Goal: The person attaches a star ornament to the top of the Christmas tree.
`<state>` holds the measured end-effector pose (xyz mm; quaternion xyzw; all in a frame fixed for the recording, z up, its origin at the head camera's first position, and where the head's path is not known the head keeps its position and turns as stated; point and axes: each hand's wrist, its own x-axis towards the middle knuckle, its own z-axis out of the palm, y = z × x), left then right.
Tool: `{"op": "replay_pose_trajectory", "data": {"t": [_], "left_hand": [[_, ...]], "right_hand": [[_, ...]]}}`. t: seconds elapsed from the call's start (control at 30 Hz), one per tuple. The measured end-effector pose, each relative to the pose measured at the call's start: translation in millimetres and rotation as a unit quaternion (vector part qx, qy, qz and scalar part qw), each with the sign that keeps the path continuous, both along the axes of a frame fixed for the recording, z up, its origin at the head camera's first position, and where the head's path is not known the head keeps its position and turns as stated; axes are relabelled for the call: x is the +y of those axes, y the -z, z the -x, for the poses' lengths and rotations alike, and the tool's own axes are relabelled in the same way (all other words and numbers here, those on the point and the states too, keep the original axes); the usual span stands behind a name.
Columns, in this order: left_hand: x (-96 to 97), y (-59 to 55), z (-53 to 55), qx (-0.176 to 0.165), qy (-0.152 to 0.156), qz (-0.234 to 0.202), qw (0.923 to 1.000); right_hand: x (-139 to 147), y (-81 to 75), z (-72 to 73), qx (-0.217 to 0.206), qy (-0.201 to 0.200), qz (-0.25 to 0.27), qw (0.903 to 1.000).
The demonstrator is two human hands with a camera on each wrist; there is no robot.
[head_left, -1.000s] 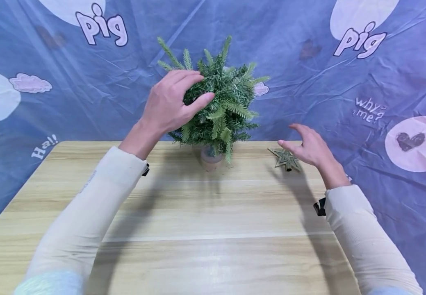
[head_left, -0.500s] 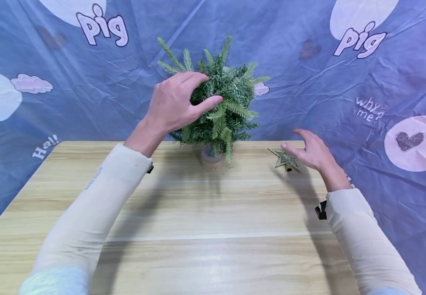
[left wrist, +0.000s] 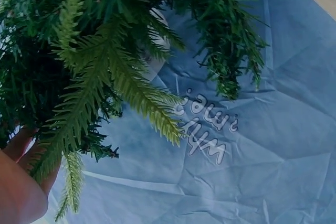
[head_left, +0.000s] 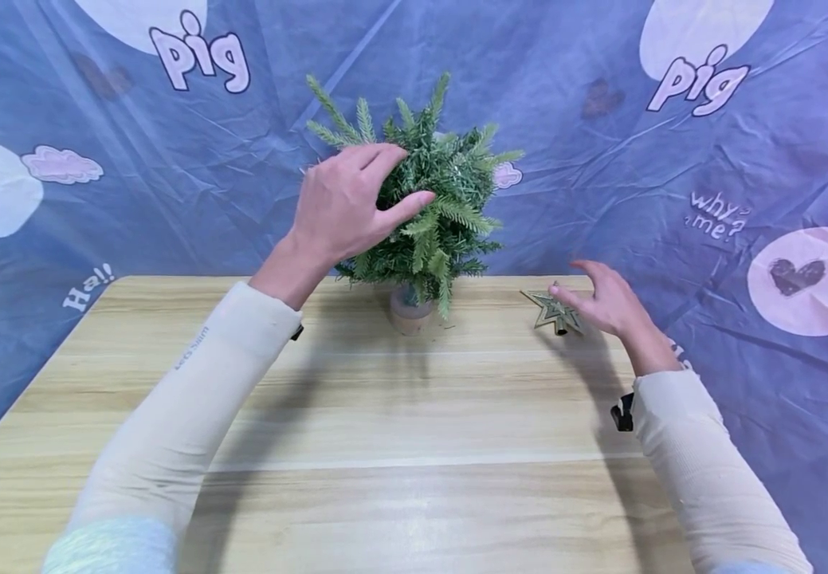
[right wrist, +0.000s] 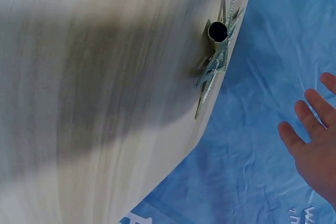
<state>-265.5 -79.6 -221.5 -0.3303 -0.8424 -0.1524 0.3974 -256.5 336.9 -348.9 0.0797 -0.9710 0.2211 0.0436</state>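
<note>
A small artificial Christmas tree (head_left: 449, 207) with green branches stands upright in a pot (head_left: 410, 311) toward the back of the table. My left hand (head_left: 345, 199) lies against its left side, thumb and fingers spread apart around the foliage. In the left wrist view, branches (left wrist: 89, 93) partly cover the fingers (left wrist: 21, 145). A glittery gold-green star tree topper (head_left: 548, 307) lies near the table's back right, its socket (right wrist: 218, 32) facing the right wrist camera. Above and just right of it hovers my right hand (head_left: 603, 299), holding nothing, with its fingers extended.
The light wood table (head_left: 399, 430) ends close behind the tree and just beyond the star. A blue printed cloth (head_left: 571, 183) hangs along the back and right side. A few needle bits lie by the pot.
My left hand has shifted slightly right along the tree's foliage. My right hand has sunk a little lower toward the star. Tree and star stay in place.
</note>
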Motion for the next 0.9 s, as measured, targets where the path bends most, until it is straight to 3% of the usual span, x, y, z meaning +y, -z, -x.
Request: {"op": "replay_pose_trajectory", "data": {"t": [0.13,0.23,0.43,0.63,0.9], "left_hand": [[0.0,3.9,2.3,0.047,0.017,0.011,0.9987],[-0.1,4.0,2.8,0.057,0.033,0.017,0.9977],[-0.2,2.8,2.6,0.041,0.039,0.033,0.9978],[-1.4,3.6,2.7,0.015,0.013,0.047,0.9987],[-0.3,4.6,3.0,0.028,-0.002,0.050,0.9984]], "right_hand": [[2.4,3.2,1.3,-0.013,0.002,-0.003,0.9999],[3.8,4.6,2.5,-0.030,0.006,-0.004,0.9995],[6.6,8.8,2.8,-0.061,0.010,-0.004,0.9981],[12.1,19.2,4.9,-0.067,0.009,0.008,0.9977],[17.7,29.2,5.9,-0.081,0.014,0.028,0.9963]]}}
